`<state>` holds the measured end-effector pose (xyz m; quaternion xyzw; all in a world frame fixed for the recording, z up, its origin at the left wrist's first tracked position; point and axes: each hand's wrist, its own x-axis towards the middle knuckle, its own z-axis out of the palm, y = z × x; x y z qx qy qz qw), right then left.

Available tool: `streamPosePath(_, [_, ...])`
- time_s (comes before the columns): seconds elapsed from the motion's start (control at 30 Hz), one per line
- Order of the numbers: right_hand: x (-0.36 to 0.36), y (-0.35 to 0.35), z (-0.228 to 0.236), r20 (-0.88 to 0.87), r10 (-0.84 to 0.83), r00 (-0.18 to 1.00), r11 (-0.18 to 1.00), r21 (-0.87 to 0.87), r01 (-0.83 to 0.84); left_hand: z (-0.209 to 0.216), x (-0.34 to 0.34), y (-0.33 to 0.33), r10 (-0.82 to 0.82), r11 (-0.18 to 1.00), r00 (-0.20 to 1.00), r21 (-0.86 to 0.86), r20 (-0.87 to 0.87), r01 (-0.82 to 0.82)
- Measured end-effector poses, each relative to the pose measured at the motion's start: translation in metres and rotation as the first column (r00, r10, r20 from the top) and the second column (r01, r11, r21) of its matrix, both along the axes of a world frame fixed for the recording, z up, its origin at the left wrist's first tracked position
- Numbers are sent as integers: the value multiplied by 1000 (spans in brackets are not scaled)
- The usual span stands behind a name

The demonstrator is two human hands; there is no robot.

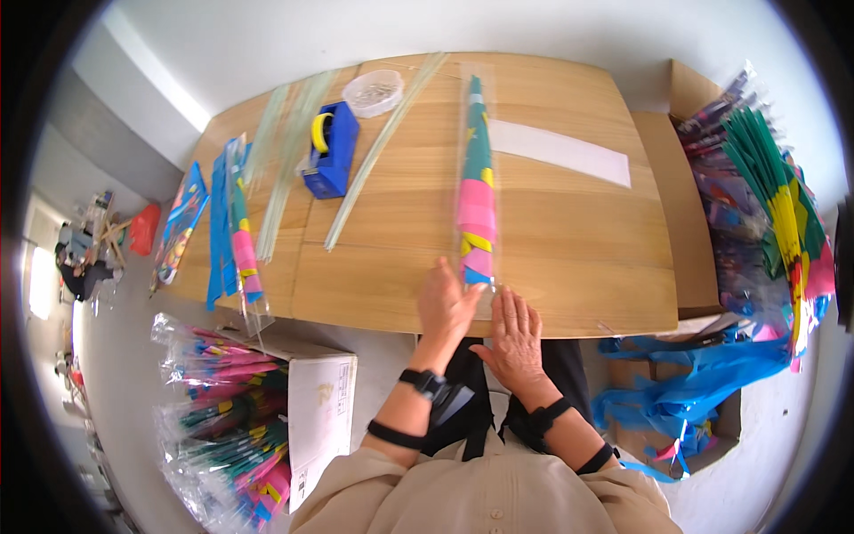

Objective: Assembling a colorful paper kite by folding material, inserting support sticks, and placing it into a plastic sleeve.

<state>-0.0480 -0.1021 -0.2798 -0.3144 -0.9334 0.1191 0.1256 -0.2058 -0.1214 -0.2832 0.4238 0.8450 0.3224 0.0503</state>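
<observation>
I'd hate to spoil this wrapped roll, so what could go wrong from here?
The clear sleeve around the colourful roll looks thin and might crease or tear if the left hand presses hard. Its near end lies close to the edge of the table, so a tug could pull it off. The pale rods to its left seem loose and could shift if an arm brushes them.

The bundle (477, 200) is patched green, pink, yellow and blue, the tape dispenser (338, 158) plain blue.

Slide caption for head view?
Left hand and right hand at the near end of a plastic-sleeved roll on a wooden table.
</observation>
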Motion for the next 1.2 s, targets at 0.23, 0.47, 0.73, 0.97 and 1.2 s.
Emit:
streamPosePath(0.23, [-2,-4,-6,43,1,999,1000,22,-2,-6,9,16,12,1000,989,5,147,-13])
streamPosePath(0.47, [12,4,-1,23,38,999,998,-49,-37,-6,-41,-52,125,847,987,507,100,-158])
streamPosePath(0.73, [78,38,8,-142,-186,972,982,-21,185,0,-268,-213,408,886,905,290,-120,-361])
streamPosePath(0.97, [200,36,12,162,-379,911,882,-234,409,12,-293,-227,485,870,653,246,-582,-427])
streamPosePath(1.2, [272,39,9,107,-458,882,888,102,449,8,-146,-105,57,985,977,172,-205,-21])
